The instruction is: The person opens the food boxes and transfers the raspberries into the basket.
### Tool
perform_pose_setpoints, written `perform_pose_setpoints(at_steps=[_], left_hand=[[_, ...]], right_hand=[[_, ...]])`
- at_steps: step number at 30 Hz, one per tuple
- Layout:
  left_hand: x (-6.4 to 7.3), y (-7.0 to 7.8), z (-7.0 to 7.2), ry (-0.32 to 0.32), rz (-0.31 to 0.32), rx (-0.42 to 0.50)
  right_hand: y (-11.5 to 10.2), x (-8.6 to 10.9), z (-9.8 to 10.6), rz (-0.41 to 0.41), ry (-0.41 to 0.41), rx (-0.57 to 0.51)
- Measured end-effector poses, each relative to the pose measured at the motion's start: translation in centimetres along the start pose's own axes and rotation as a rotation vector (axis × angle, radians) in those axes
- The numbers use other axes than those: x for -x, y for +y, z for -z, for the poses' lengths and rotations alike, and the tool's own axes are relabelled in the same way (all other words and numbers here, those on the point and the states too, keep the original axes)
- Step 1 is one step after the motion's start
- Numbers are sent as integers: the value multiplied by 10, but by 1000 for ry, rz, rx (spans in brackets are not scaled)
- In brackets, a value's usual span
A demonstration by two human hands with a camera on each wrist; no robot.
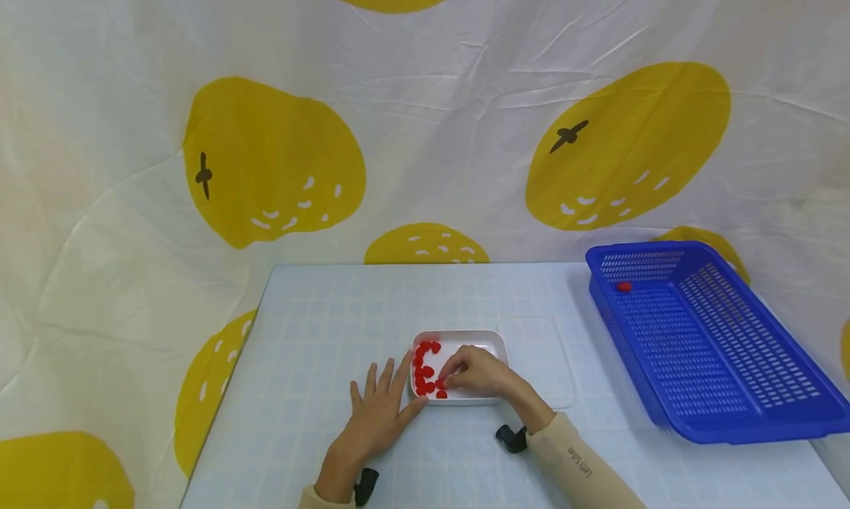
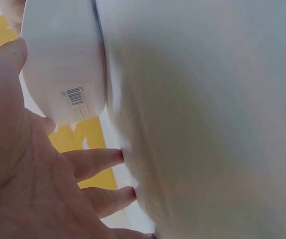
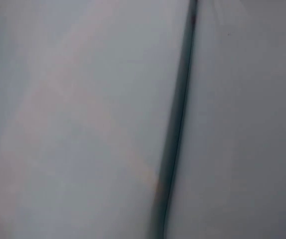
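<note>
A white rectangular tray (image 1: 468,401) stands on the table with several small red pieces (image 1: 419,361) grouped along its left side. Spread flat beside it, my left hand (image 1: 377,419) touches the tray's left end with thumb and index finger. The left wrist view shows the tray's outer wall (image 2: 63,59) with a barcode label, and the straight fingers of that hand. My right hand (image 1: 479,370) reaches into the tray, fingertips curled down at a red piece (image 1: 441,383) and pinching it. In the right wrist view only blurred pale surfaces appear; the hand is out of sight there.
A clear lid (image 1: 563,365) lies flat to the right of the tray. Farther right stands a blue perforated basket (image 1: 664,413) with one red piece (image 1: 624,287) in its far left corner. A fruit-print cloth (image 1: 425,147) hangs behind the table (image 1: 319,324).
</note>
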State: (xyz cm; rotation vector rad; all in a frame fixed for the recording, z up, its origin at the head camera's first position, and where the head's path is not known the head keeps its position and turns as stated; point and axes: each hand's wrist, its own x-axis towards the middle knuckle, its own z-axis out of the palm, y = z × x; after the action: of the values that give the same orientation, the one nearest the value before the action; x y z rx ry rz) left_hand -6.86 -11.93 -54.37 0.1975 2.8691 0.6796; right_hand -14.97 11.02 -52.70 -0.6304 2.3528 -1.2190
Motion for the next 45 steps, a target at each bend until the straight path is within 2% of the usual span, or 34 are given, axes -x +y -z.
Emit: perform_pose_setpoints(at_steps=[9, 18, 27, 34, 39, 45], left_hand=[[0, 0, -1, -4, 0, 5], [0, 1, 0, -8, 6, 26], [0, 0, -1, -1, 7, 13], [0, 0, -1, 8, 5, -2], [0, 0, -2, 11, 11, -11], [0, 0, -2, 7, 23, -9]], right_hand=[[5, -1, 3, -1, -4, -37], [1, 1, 9, 20, -11, -130], [-10, 5, 19, 17, 31, -207], [-21, 14, 35, -1, 75, -241], [-26, 23, 51, 30, 111, -261], [-26, 34, 72, 37, 188, -231]])
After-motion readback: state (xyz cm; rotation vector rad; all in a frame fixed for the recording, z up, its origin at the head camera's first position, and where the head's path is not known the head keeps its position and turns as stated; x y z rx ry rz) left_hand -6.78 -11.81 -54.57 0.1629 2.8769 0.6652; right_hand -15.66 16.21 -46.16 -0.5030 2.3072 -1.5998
